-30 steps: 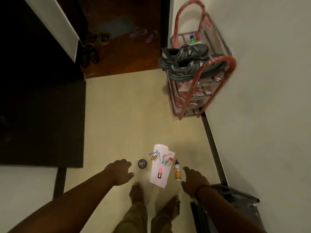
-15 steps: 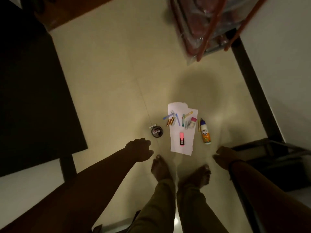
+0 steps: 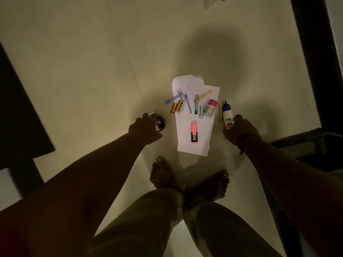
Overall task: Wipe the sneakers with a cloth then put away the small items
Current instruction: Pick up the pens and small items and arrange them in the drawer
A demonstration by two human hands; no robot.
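Note:
Small items lie on the cream floor near my bare feet (image 3: pixel 164 175). A white paper sheet (image 3: pixel 203 130) carries a pink highlighter (image 3: pixel 194 134), gold batteries (image 3: pixel 176 108), thin coloured sticks and a pink-capped little bottle (image 3: pixel 210 107). Left of the paper sits a round black tin (image 3: pixel 161 123); my left hand (image 3: pixel 145 129) reaches over its left edge with fingers spread. To the right of the paper lies a white glue bottle (image 3: pixel 226 113); my right hand (image 3: pixel 240 129) covers its lower end, and its grip is hidden. No sneakers or cloth are in view.
A dark mat (image 3: pixel 18 108) covers the floor on the left. A black strip (image 3: pixel 311 71) runs along the wall at right, with a dark metal frame (image 3: pixel 306 145) below it. The rack's plastic-wrapped corner (image 3: pixel 211 1) shows at the top edge.
The view has dropped from the shoe rack to the floor items. Both hands moved forward and down: the left onto the tin, the right onto the glue bottle.

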